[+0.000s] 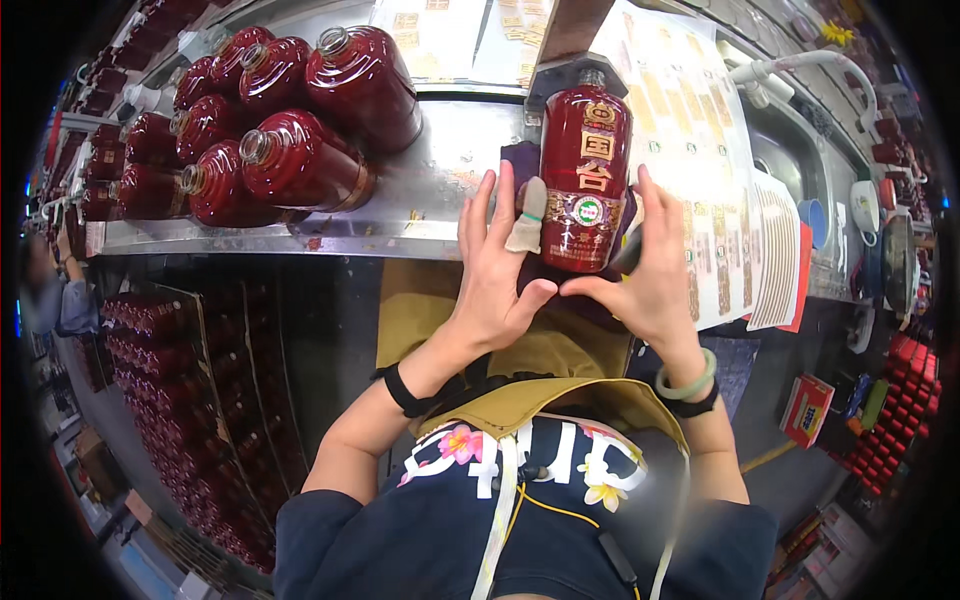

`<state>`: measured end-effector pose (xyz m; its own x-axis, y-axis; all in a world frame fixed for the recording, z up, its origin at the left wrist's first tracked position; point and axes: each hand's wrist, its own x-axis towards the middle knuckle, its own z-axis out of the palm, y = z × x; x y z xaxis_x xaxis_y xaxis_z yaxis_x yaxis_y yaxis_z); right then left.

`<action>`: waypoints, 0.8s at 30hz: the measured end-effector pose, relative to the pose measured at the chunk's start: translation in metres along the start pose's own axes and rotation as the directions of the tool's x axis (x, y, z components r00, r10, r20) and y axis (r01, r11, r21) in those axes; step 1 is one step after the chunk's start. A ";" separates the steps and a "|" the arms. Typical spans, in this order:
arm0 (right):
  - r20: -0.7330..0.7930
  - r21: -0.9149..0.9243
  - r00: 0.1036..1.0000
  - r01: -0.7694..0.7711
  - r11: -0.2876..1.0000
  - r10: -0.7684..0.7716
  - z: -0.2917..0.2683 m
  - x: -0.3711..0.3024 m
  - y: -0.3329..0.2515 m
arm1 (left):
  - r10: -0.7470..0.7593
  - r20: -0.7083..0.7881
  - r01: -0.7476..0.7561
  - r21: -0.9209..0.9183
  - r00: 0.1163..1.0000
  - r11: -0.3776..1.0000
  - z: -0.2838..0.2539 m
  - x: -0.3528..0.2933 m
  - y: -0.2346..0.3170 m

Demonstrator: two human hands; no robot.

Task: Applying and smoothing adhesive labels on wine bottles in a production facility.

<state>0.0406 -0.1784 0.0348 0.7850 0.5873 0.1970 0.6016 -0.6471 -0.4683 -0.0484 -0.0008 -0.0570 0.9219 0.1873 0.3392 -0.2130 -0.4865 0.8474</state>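
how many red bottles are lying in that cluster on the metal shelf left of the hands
About 9 glossy red glass bottles lie clustered on the steel shelf beyond the left hand; more may be hidden behind. Another stands between both hands.
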 end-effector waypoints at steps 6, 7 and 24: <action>-0.046 0.243 0.995 -0.073 0.967 0.087 0.027 -0.005 0.013 | -0.041 0.011 0.040 0.086 0.999 0.996 0.002 0.002 -0.007; -0.050 0.241 0.995 -0.072 0.968 0.087 0.026 -0.003 0.013 | -0.036 0.011 0.035 0.085 0.999 0.996 0.001 0.004 -0.006; 0.086 0.642 0.889 -0.395 0.657 0.450 0.014 0.014 0.012 | 0.173 -0.180 -0.173 0.012 0.968 0.985 0.008 0.025 0.008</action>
<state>0.0573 -0.1711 0.0196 0.9557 0.2728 -0.1101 -0.0096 -0.3453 -0.9384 -0.0249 -0.0069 -0.0451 0.7977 0.2508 0.5484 -0.3656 -0.5220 0.7706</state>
